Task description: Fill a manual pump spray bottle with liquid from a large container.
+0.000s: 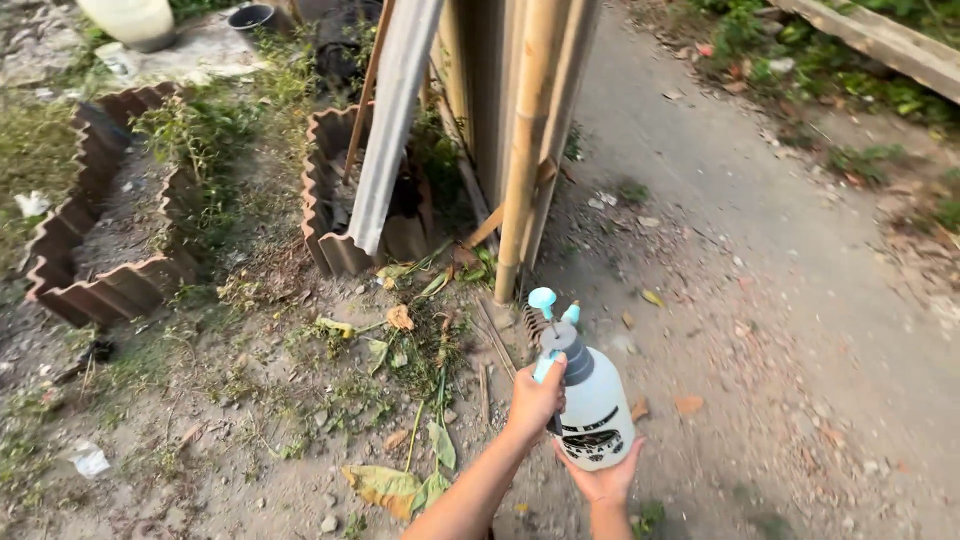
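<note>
A white pump spray bottle (596, 405) with a grey cap and light-blue handle and knob is held upright in front of me, low in the head view. My left hand (535, 398) is closed around its blue handle at the neck. My right hand (603, 480) cups the bottle's base from below, palm up. The ground beneath is bare dirt with dry leaves.
A bamboo pole (525, 150) and a grey corrugated sheet (392, 130) lean up just ahead. Two corrugated-edged planter beds (100, 290) (335, 245) lie to the left among weeds. A dirt path (780, 300) runs to the right, with a wooden plank (890, 45) at the far right.
</note>
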